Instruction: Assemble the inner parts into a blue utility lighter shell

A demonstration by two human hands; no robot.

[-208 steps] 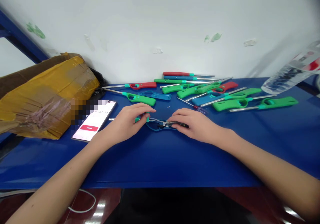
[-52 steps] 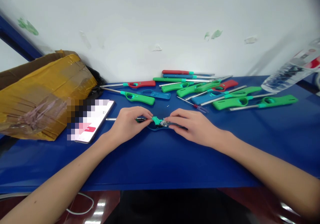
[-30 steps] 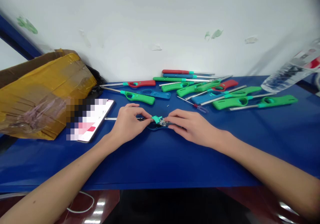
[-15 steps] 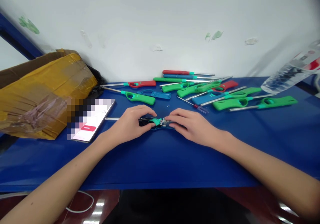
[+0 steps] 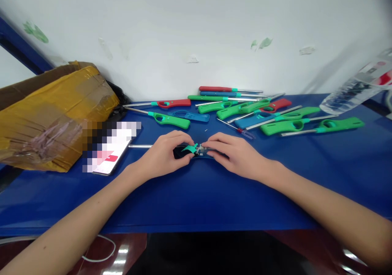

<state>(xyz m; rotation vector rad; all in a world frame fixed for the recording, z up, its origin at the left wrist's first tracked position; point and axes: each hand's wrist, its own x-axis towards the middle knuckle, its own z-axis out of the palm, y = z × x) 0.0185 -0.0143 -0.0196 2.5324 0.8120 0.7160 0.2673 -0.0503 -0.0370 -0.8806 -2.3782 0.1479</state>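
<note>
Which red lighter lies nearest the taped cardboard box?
The red plastic lighter whose silver metal tube points toward the brown cardboard box; the other two red ones lie farther right.

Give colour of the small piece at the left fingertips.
The small piece is bluish green; best seen in the head view.

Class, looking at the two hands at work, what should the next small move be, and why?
Probably ease the small teal plastic piece down with the left hand while the right hand steadies the dark blue plastic casing: the piece looks slanted between left thumb and fingers, and small pale parts beside it lie exposed.
</note>
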